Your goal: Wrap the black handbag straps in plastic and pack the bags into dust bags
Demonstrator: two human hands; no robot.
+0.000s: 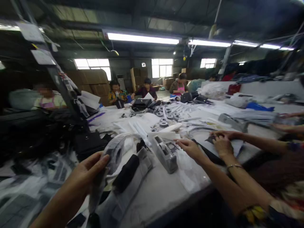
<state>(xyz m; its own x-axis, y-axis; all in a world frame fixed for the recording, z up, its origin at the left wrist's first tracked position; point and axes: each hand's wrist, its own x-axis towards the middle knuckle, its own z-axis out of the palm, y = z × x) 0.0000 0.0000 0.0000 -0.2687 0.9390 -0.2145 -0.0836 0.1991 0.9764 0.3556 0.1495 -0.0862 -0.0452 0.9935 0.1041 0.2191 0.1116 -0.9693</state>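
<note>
1 tape dispenser (165,155) crowds the right hand (190,149); nearer tabletop (158,191) is free.

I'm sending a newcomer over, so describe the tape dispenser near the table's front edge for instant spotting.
Find the white worktable. Near its front edge, between the left hand and the right hand, sits the grey tape dispenser. Its rigid body sets it apart from the limp clear plastic beside it.

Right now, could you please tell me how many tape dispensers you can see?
1 for certain: the grey tape dispenser on the table, between the left hand and right hand. A similar grey shape farther right may be another; more may be hidden.
</note>
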